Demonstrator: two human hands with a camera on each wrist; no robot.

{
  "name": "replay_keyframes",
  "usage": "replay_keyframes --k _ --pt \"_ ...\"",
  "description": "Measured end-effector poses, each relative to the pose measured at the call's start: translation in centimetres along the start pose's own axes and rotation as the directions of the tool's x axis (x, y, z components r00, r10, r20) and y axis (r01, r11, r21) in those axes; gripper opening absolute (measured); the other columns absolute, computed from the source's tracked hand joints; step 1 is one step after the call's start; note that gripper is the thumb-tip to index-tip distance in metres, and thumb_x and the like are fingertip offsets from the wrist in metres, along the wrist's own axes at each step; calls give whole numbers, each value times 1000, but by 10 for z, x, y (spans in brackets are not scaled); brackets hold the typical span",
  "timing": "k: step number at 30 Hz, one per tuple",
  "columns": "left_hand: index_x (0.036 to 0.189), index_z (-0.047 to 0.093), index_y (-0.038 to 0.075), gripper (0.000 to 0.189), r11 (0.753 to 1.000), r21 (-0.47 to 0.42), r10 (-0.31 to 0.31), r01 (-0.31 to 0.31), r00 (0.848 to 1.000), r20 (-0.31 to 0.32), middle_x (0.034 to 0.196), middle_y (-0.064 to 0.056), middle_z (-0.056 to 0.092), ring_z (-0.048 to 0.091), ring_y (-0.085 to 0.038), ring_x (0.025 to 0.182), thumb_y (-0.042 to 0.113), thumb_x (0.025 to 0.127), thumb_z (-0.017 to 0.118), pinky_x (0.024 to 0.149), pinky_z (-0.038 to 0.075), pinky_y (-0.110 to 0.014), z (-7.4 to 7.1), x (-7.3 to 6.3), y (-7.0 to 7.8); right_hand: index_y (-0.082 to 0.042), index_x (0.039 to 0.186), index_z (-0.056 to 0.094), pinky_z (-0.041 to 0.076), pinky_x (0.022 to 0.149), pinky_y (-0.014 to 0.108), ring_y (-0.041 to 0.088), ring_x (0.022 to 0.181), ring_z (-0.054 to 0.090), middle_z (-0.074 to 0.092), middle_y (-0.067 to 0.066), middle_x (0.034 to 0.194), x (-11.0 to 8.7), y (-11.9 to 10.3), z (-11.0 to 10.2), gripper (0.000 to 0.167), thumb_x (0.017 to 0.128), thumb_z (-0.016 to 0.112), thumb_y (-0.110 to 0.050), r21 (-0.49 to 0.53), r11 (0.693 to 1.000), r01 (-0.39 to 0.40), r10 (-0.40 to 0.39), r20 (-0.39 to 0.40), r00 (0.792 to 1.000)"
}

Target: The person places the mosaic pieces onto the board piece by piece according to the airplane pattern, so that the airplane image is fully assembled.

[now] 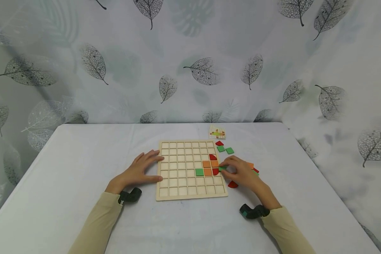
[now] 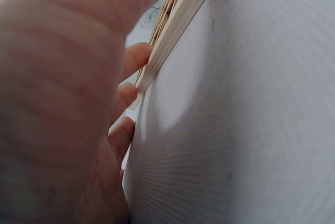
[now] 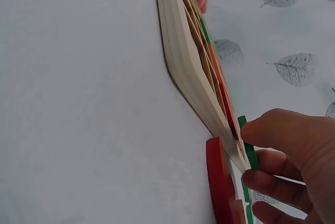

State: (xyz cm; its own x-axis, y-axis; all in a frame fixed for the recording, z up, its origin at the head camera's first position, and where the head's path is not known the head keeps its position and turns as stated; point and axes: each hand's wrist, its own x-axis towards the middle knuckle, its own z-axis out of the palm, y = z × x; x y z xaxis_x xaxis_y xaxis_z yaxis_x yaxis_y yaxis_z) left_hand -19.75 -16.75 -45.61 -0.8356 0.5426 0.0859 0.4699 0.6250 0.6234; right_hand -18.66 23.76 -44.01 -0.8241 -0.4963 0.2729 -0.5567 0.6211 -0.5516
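A wooden grid board [image 1: 177, 173] lies on the white table, with orange squares [image 1: 206, 164], a green square [image 1: 199, 172] and red rounded pieces [image 1: 212, 157] set in cells toward its right side. My left hand [image 1: 141, 170] rests at the board's left edge, fingers spread and thumb touching the rim; the left wrist view shows fingertips against the wooden side. At the right edge my right hand [image 1: 239, 171] pinches a green square tile [image 3: 248, 143] between thumb and fingers. In the right wrist view this tile stands tilted just beside the board's rim.
Loose green squares [image 1: 230, 150] and a red piece [image 1: 219, 143] lie right of the board's far corner. Another red piece [image 1: 233, 184] is by the right edge, and orange tiles [image 1: 250, 165] are partly behind the right hand. A pattern card [image 1: 217, 132] lies at the back.
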Motion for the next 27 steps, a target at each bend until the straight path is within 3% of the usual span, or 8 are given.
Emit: replay_keyframes --k 5,13,19,23,27 --pt "142 49 13 73 1000 1 -8 8 1000 5 157 -13 28 16 -35 148 43 82 76 119 3 -53 0 0 0 -6 104 71 57 69 27 24 97 60 63 9 107 2 -2 5 19 85 74 -5 7 998 63 -63 -2 998" --pt "143 48 15 73 1000 10 -16 16 1000 9 157 -12 28 17 -33 148 44 82 75 119 4 -52 0 0 1 -4 103 71 56 82 43 23 99 61 64 8 107 10 -6 10 19 84 74 -3 4 983 181 -181 -28 983" --pt "143 48 15 73 1000 19 -16 15 1000 12 158 -11 28 17 -32 148 46 82 75 119 4 -52 0 1 0 -4 104 71 55 83 44 25 96 60 64 10 107 18 -9 13 20 84 74 -3 21 984 180 -179 -10 984" --pt "143 48 15 73 1000 18 -15 15 1000 9 158 -10 28 16 -32 148 45 82 75 119 3 -52 0 1 0 -4 105 71 53 73 34 21 85 57 63 9 106 23 -11 16 19 86 73 -5 42 988 151 -152 21 988" --pt "143 48 15 73 1000 18 -9 9 1000 6 158 -11 28 17 -33 148 46 82 75 119 4 -52 1 1 -2 -5 107 71 51 71 29 17 83 55 61 7 106 27 -12 19 20 87 72 -7 45 992 118 -121 53 991"
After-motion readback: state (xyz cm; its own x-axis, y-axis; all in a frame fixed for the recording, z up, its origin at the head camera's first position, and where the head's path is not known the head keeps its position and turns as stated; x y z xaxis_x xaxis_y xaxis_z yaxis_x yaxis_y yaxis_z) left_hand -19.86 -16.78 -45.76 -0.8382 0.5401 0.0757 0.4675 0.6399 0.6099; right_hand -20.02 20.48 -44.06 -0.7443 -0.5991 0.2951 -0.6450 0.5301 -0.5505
